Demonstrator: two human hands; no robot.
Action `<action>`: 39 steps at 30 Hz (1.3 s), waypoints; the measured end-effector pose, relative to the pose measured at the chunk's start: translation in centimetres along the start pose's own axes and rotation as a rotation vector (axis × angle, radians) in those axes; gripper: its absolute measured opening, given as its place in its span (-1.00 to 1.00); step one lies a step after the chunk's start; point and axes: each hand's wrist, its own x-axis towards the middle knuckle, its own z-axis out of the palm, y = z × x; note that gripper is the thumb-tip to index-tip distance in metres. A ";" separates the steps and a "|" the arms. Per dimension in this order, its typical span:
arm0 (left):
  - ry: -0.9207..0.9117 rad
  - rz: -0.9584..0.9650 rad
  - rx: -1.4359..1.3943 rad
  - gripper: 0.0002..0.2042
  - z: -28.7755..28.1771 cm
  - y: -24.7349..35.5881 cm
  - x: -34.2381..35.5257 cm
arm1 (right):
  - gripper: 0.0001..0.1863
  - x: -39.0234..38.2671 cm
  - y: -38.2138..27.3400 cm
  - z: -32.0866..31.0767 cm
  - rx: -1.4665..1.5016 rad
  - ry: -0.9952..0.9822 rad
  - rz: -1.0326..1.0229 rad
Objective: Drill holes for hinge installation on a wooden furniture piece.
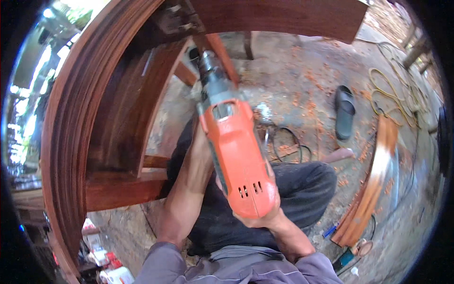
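An orange power drill (pixel 239 156) fills the middle of the view, its grey front and metal chuck aimed away from me at the inner corner of a dark brown wooden furniture piece (pixel 71 123). At the drill's back end, my right hand (pixel 259 220) is closed around it, with most of the fingers hidden underneath. My left forearm (pixel 189 180) reaches forward along the drill's left side. The body of the tool covers my left hand, so its fingers and anything in them are hidden. Whether the drill's tip touches the wood cannot be made out.
On the right lie a dark clog (pixel 344 112), a yellow cord (pixel 385 94) and long wooden strips (pixel 371 184). A green power tool (pixel 345 260) sits by the strips' near end. Orange shavings dot the floor. My bent leg (pixel 302 184) is under the drill.
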 end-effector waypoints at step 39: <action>0.315 0.787 0.776 -0.19 3.2 7.0 -2.5 | -0.07 17.1 4.5 7.0 -0.079 0.261 -0.211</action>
